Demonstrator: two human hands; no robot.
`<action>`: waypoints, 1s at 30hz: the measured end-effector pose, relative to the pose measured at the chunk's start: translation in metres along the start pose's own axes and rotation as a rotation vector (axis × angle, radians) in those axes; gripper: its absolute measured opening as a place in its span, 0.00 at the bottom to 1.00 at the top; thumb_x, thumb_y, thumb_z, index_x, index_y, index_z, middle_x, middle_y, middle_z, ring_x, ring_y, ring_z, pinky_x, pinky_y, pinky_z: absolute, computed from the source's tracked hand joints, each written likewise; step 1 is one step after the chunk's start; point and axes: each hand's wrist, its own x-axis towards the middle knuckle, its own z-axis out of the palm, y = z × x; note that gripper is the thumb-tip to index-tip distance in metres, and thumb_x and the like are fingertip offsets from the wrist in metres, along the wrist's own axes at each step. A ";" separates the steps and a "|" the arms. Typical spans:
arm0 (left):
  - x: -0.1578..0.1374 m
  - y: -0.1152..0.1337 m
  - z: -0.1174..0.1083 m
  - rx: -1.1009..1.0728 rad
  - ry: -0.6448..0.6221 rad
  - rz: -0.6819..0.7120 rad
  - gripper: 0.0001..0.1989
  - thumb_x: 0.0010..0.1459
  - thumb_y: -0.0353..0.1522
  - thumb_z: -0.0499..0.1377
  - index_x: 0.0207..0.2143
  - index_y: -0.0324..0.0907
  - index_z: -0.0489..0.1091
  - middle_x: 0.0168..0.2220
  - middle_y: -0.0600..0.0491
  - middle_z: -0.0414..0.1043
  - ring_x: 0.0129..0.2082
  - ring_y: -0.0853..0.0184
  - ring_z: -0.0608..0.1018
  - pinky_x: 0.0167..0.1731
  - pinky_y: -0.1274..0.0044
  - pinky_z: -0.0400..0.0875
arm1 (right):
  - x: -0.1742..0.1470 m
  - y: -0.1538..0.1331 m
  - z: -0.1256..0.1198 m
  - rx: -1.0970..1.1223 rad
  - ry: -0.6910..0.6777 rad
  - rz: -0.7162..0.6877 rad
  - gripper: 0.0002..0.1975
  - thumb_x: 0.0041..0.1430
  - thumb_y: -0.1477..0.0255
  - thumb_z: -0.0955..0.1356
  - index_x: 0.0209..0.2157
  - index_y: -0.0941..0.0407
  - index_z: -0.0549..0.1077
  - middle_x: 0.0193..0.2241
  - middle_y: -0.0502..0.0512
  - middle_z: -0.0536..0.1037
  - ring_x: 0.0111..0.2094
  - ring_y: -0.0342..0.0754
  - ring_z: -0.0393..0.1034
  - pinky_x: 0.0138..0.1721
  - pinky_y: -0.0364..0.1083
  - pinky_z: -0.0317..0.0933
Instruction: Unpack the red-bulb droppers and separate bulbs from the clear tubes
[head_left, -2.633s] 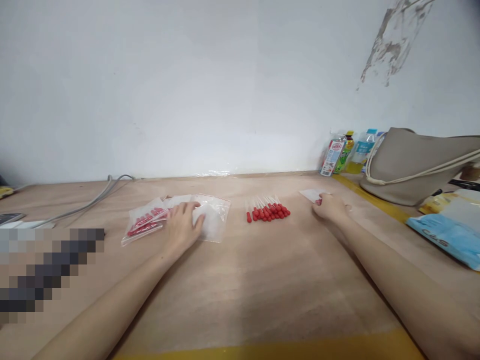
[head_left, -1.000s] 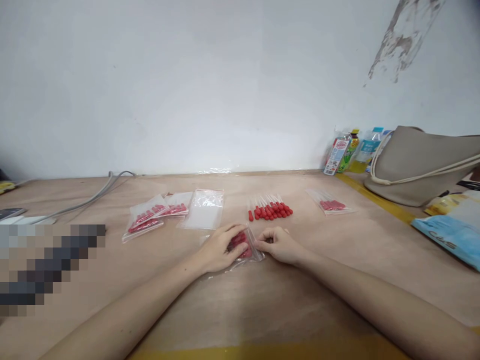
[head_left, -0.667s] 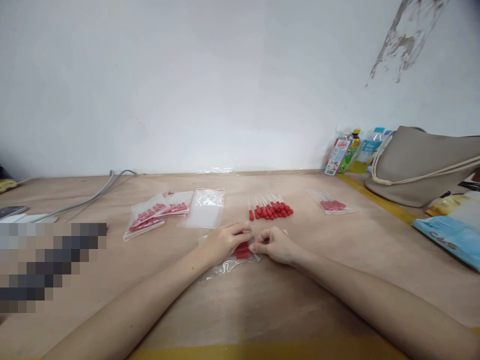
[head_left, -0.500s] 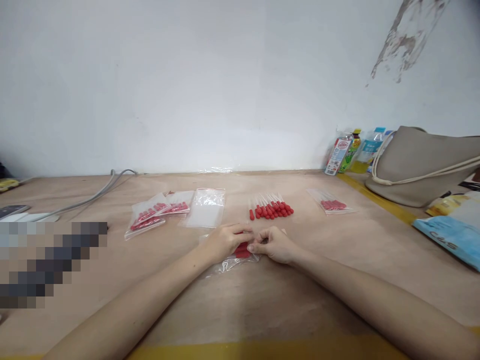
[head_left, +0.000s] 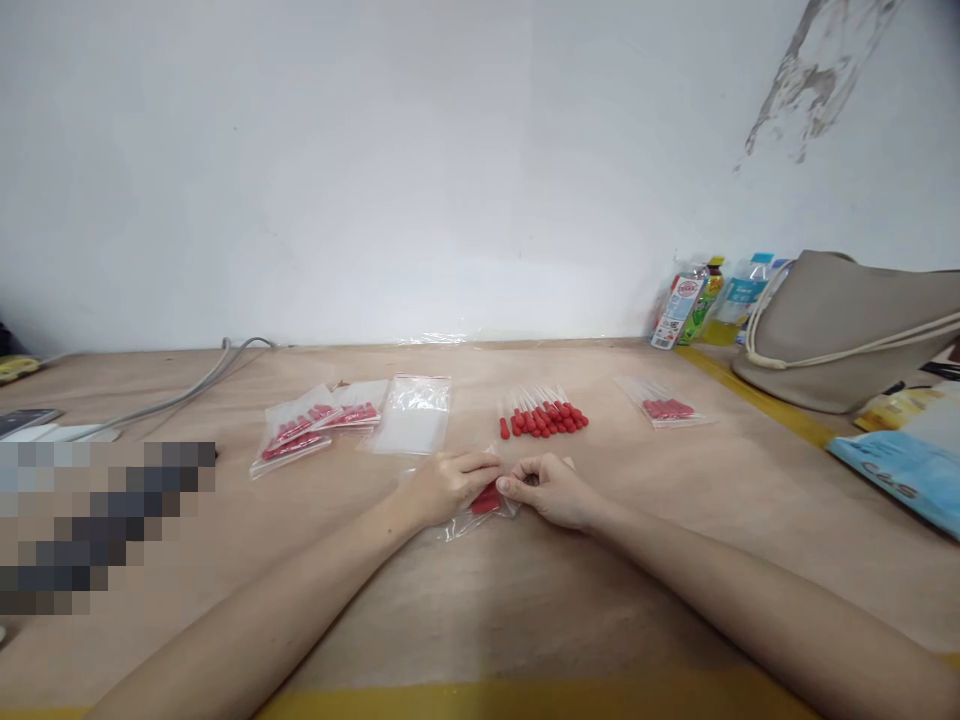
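My left hand [head_left: 448, 487] lies palm-down across the bag [head_left: 484, 504] — whether its fingers [head_left: 478, 462] grip, I cannot tell — while my right hand [head_left: 556, 490], curled, pinches the bag's edge.

1. Pile of loose red-bulbed droppers [head_left: 546, 415]: one; upwards of fifteen pieces, overlap preventing an exact count.
2. Left hand [head_left: 448, 485] and right hand [head_left: 553, 490]: two total, near side of the pile.
3. Worked bag [head_left: 486, 502] at the hands: one, near side of the pile.
4. Filled bags [head_left: 294, 443]: at least three, overlapping, left of the pile.
5. Flat clear bags [head_left: 414, 420]: at least one, just left of the pile; layers indistinct.
6. Right-side filled bag [head_left: 667, 409]: one, right of the pile.
7. Taupe handbag [head_left: 862, 325]: one, well right of the pile.
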 end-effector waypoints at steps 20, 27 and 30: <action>0.005 0.002 -0.006 -0.099 -0.249 -0.052 0.11 0.61 0.26 0.45 0.34 0.39 0.67 0.39 0.51 0.71 0.40 0.69 0.73 0.40 0.77 0.68 | 0.010 0.012 -0.004 -0.689 0.383 -1.019 0.11 0.58 0.78 0.59 0.27 0.54 0.69 0.26 0.48 0.72 0.32 0.43 0.57 0.37 0.48 0.43; 0.012 -0.004 -0.024 -0.096 -0.357 -0.045 0.10 0.62 0.28 0.44 0.35 0.39 0.65 0.38 0.51 0.69 0.40 0.69 0.72 0.39 0.79 0.67 | 0.011 0.010 -0.013 -0.740 0.260 -1.001 0.12 0.59 0.78 0.57 0.26 0.56 0.68 0.28 0.51 0.73 0.36 0.44 0.59 0.38 0.49 0.44; 0.011 -0.012 -0.033 -0.037 -0.301 -0.065 0.11 0.62 0.26 0.43 0.38 0.40 0.64 0.42 0.50 0.70 0.40 0.69 0.73 0.37 0.79 0.68 | 0.008 0.010 -0.018 -0.677 0.159 -0.966 0.09 0.57 0.75 0.59 0.28 0.56 0.69 0.32 0.53 0.73 0.38 0.46 0.59 0.38 0.48 0.46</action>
